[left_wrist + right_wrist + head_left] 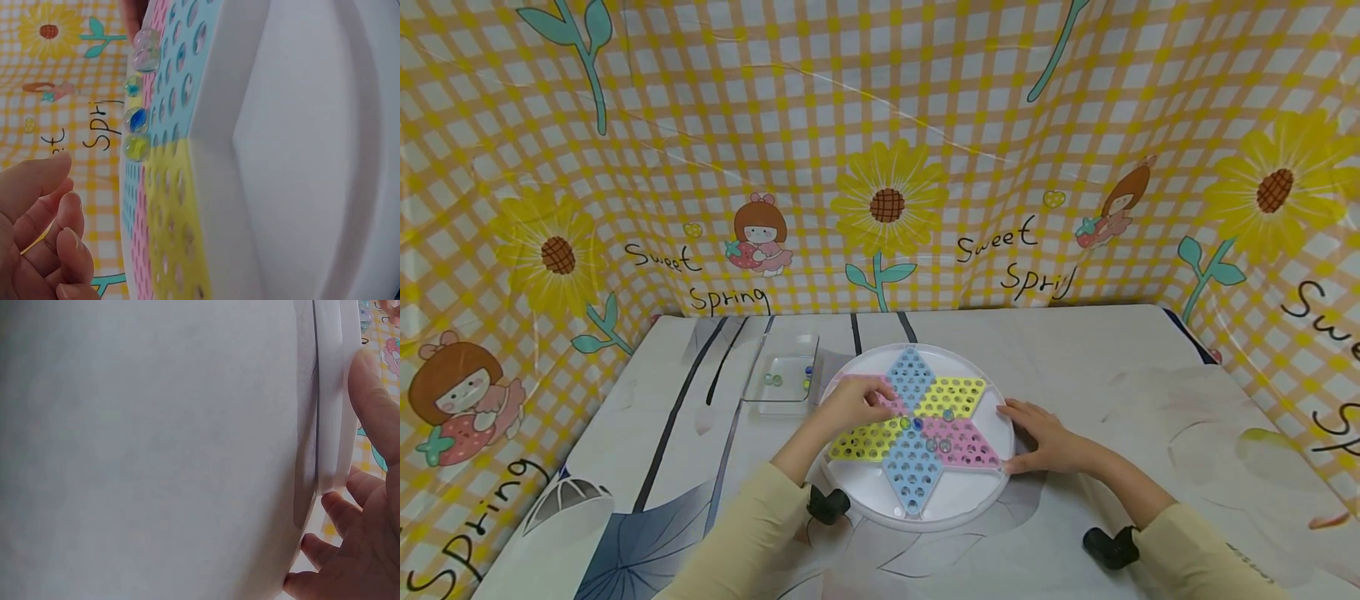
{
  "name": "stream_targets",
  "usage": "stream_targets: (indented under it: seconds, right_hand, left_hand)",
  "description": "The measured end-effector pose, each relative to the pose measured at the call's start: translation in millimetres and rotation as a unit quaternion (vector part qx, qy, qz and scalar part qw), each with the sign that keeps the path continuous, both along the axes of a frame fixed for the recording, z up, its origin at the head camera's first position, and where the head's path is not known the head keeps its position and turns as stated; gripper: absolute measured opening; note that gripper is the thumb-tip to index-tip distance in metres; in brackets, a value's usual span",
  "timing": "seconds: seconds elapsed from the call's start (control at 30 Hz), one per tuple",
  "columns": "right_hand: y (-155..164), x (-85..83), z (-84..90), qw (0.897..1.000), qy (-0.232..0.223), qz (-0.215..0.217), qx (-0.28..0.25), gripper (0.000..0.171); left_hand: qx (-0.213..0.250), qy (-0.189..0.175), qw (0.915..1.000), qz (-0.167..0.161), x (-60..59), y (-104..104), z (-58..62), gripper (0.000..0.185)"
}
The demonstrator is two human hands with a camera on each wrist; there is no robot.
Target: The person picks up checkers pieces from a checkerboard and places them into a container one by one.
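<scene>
A round white Chinese checkers board (992,408) carries a star of blue, yellow and pink sections with holes. Around its centre sit several glass marbles, among them a yellow-green marble (137,147) beside a blue-streaked marble (135,119). Two clear marbles (938,446) lie side by side on the near pink section, with a greenish marble (948,415) farther back. My left hand (855,405) hovers over the far-left pink section, its fingers loosely bent and nothing visible between them. My right hand (1047,439) touches the board's right rim, thumb (369,381) against the edge and fingers spread.
Left of the board stands a clear plastic box (760,392) holding several marbles. A cloth with sunflowers (887,205) hangs behind and at both sides. Black wrist devices (1111,547) sit below both forearms.
</scene>
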State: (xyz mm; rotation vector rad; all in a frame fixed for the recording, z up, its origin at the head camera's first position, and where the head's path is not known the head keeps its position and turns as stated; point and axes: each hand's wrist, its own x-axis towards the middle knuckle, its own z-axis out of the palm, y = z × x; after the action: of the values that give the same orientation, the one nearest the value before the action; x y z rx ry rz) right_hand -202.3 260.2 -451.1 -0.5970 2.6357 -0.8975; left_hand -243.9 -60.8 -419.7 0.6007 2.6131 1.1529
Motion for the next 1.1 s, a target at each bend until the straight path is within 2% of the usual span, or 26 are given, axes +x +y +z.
stream_targets:
  seconds: [0.13,0.47,0.7,0.9,1.1]
  right_hand:
    - [-0.8,0.1,0.7,1.0,-0.001,-0.002,0.003,0.089]
    - [-1.0,0.0,-0.3,1.0,0.001,-0.005,0.004,0.089]
    - [-0.3,-0.8,-2.4,1.0,0.002,-0.004,0.001,0.089]
    - [0.6,-1.4,-3.5,1.0,0.003,-0.003,-0.003,0.089]
    - [0.7,-1.9,-3.1,1.0,0.005,-0.002,0.0,0.089]
  left_hand:
    - [0.007,-0.011,0.9999,-0.005,1.3,5.4,-5.9,0.022]
    - [-0.018,-0.029,0.9993,0.013,4.7,16.4,-13.9,0.025]
    - [-0.044,-0.03,0.9984,0.021,2.6,21.2,-21.9,0.02]
    - [-0.064,-0.038,0.9964,0.039,2.8,25.3,-22.9,0.017]
    - [-0.073,-0.029,0.9958,0.048,3.9,26.5,-22.8,0.015]
